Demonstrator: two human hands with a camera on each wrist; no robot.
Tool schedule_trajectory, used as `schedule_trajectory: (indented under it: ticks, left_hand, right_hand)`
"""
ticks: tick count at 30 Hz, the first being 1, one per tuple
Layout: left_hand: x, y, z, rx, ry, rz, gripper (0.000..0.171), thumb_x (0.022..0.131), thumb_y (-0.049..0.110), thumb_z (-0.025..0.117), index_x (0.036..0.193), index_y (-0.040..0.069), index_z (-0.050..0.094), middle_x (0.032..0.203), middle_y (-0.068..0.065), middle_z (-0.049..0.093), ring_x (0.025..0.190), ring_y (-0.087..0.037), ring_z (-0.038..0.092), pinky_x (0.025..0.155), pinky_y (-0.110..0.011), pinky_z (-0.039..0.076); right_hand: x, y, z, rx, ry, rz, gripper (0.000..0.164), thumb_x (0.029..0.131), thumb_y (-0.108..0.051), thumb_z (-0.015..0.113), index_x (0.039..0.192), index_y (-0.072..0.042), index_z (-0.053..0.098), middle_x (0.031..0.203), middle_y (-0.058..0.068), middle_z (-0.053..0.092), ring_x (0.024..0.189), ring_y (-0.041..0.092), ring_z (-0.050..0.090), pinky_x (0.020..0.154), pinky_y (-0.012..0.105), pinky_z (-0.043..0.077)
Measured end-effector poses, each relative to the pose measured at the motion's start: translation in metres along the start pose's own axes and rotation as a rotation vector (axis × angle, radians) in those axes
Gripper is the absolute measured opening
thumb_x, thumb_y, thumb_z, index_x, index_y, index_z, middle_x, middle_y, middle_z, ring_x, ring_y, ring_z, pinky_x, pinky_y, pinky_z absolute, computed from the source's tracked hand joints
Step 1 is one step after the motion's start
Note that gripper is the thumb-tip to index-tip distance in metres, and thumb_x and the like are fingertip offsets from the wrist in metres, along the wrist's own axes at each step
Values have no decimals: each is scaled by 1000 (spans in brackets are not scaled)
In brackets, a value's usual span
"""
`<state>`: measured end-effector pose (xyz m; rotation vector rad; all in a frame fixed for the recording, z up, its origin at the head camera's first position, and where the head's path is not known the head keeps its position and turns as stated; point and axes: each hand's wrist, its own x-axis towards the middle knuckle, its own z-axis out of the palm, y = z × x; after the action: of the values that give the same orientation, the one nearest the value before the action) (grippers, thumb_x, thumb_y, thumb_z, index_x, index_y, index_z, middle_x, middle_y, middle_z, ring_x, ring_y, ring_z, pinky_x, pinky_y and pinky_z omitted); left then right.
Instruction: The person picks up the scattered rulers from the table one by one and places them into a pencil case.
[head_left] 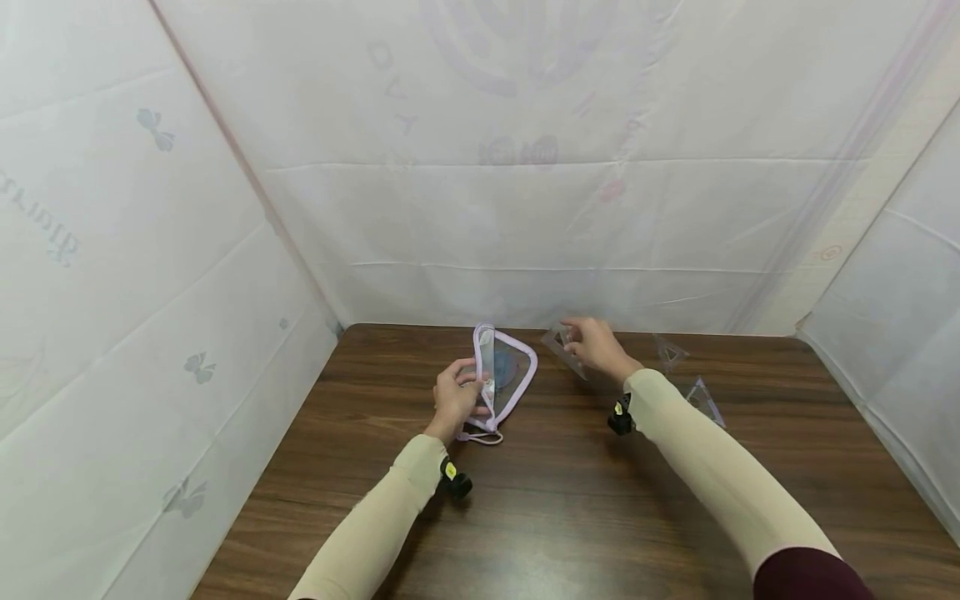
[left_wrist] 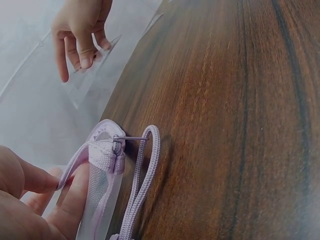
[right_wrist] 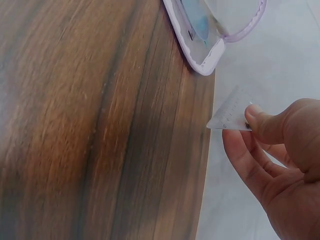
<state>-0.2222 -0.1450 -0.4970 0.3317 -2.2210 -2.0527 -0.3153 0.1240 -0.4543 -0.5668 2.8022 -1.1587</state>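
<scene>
A clear zip pouch [head_left: 527,381] with lilac edging stands at the table's back, its mouth spread apart. My left hand [head_left: 452,397] grips the near side of its opening, thumb and fingers on the lilac edge [left_wrist: 75,159]. A bluish, rounded flat thing [head_left: 506,367] shows inside the pouch; its kind is unclear. To the right of the pouch, my right hand [head_left: 597,346] pinches a clear triangular set square [right_wrist: 234,112] between thumb and fingers, raised near the table's back edge. A lilac cord loop [left_wrist: 145,175] hangs from the zip pull.
Two more transparent triangles lie to the right: one clear [head_left: 671,354] behind my right forearm, the other with a purple edge [head_left: 706,403] beside it. White sheeting [head_left: 480,217] walls the brown wooden table [head_left: 540,517] at the back and sides.
</scene>
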Motion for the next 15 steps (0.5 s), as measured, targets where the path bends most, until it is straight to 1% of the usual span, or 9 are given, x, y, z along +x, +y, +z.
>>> schedule_trajectory:
  ticks: [3, 8, 15]
  left_hand:
    - [-1, 0, 0, -5, -3, 3, 38, 92, -10, 66, 126, 9, 66, 110, -18, 74, 66, -21, 72, 48, -39, 64]
    - [-1, 2, 0, -5, -3, 0, 37, 93, -9, 67, 126, 9, 66, 113, -19, 73, 67, -21, 72, 49, -39, 64]
    - [-2, 2, 1, 7, 15, -3, 36, 94, -7, 66, 127, 8, 66, 114, -18, 74, 64, -18, 70, 48, -37, 63]
  right_hand:
    - [2, -2, 4, 19, 5, -7, 55, 93, 10, 67, 145, 4, 52, 109, 21, 69, 63, 15, 66, 49, 26, 58]
    - [4, -5, 10, 44, 5, -11, 56, 92, 12, 67, 145, 4, 52, 111, 24, 69, 67, 16, 67, 48, 27, 58]
    - [5, -9, 19, 114, 13, 12, 56, 91, 14, 67, 145, 3, 54, 108, 22, 68, 62, 16, 65, 49, 27, 59]
